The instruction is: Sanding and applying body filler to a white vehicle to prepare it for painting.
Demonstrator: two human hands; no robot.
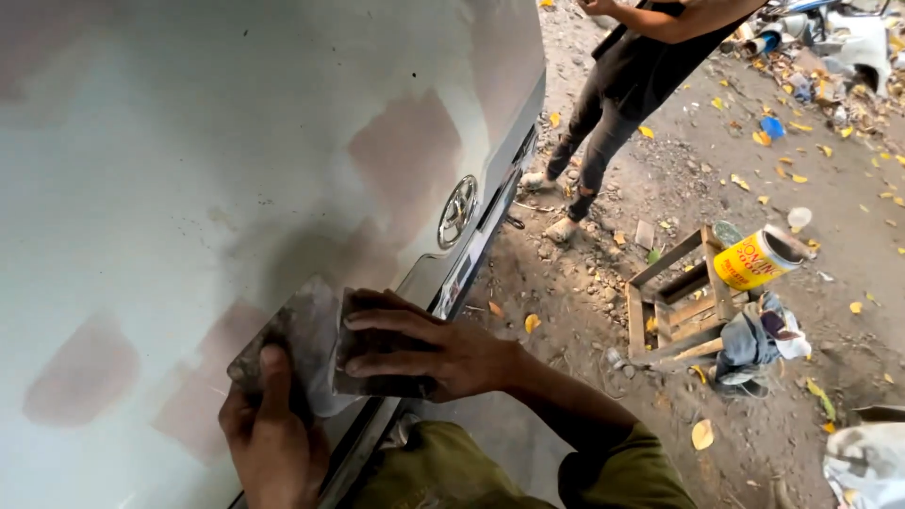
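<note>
Against the pale grey-green car body panel [170, 160], mottled with dull pinkish-brown filler patches, your two hands work side by side low in the view. Your left hand [273, 434] is closed on the lower edge of a thin, flat, grey metal spreader plate [297, 330], smeared with filler, with the thumb lying up across its face; the plate rests flat against the panel. Your right hand [443, 353] grips a dark, filler-caked rectangular scraper blade [377, 372], fingers spread along its top and front, and this blade overlaps the right edge of the metal plate, touching it. Both tools sit just left of the panel's chrome-trimmed lower edge [452, 273], below the round chrome emblem [458, 209]. Your olive-green sleeve [622, 471] covers the right forearm. To the right, on the dirt ground [660, 188] strewn with yellow leaves, a small wooden slatted stool [674, 306] lies tipped over, with a yellow cylindrical tin can [754, 259] on its side at its upper corner and a bundle of grey cloth rags [754, 339] just beside it. Well apart, at the top, another person in dark clothing [622, 75] stands on the ground.
</note>
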